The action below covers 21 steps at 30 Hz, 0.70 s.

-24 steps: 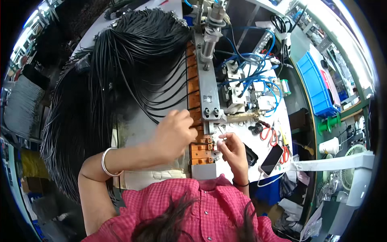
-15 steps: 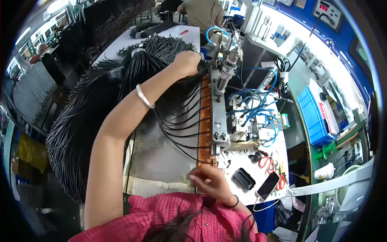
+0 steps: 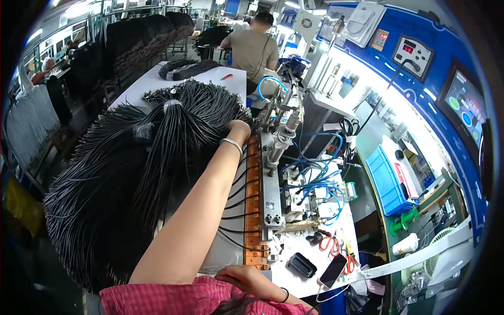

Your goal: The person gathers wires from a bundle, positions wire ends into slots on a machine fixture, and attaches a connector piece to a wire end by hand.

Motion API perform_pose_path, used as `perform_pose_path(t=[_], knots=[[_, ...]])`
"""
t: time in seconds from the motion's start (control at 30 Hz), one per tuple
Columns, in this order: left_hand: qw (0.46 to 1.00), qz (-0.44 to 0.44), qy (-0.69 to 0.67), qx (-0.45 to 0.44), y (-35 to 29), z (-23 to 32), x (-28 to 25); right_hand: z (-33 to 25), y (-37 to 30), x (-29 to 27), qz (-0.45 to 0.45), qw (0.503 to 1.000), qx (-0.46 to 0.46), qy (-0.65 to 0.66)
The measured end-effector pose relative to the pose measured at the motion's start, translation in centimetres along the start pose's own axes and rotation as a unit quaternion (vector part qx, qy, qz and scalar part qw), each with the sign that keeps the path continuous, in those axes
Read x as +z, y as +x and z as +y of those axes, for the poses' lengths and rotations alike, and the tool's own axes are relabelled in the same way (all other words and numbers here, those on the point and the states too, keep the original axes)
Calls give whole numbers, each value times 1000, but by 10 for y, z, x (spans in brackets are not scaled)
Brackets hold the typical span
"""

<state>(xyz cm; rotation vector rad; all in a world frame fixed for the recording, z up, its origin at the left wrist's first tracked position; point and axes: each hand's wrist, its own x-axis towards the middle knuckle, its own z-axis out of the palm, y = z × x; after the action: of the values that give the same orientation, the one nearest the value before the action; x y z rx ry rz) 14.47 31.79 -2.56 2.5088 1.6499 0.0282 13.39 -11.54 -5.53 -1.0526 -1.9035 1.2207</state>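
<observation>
1. Although its strands overlap too densely to count, the black cable heap (image 3: 100, 210) registers as one mass, filling the left and centre-left of the frame.
2. Co-worker (image 3: 253, 52): one nearby, seated at upper centre, back to the camera.
3. Metal bar (image 3: 270, 197): one, right of centre, with a cylinder (image 3: 277, 151) mounted at its upper part.
4. Orange strip (image 3: 252, 202): one, running along the bar's left side. At least five laid cables (image 3: 234, 216) reach it from the left; the exact number is obscured by the forearm.
5. Blue bin (image 3: 386, 178): one, at the right of the frame.
6. Left hand (image 3: 239, 129): at upper centre, at the heap's right edge. Fingertips are hidden; whether they are clamped on a cable cannot be told. Step in hand, as judged: a reach into the cables. Next move calls for a sure hold on a strand without dragging those laid.
7. Right hand (image 3: 245, 277): at lower centre, below the strip's near end, fingers loosely curled together; no item is visible in it, though its palm is unseen.
8. Phone (image 3: 333, 271): one, lower right, beside one black tray (image 3: 302, 265).
9. Wire spool (image 3: 350, 191): one, right of centre.
10. Bangle (image 3: 232, 146): one, on the left wrist.
</observation>
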Motion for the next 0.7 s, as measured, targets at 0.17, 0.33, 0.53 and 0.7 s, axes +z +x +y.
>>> perform_pose_path(t=[0.17,0.33,0.53,0.7], knots=[[995,84,-43,-43,-1,-5,11,-4,2,-1,-18,999,29,-3],[977,168,-95,-90,3,-6,11,-7,4,-3,-4,999,37,3],[910,377,-119,-121,5,-10,-57,-3,3,-6,-7,998,55,-2],[892,392,99,-203,18,-25,-80,-3,2,-8,9,999,34,4]])
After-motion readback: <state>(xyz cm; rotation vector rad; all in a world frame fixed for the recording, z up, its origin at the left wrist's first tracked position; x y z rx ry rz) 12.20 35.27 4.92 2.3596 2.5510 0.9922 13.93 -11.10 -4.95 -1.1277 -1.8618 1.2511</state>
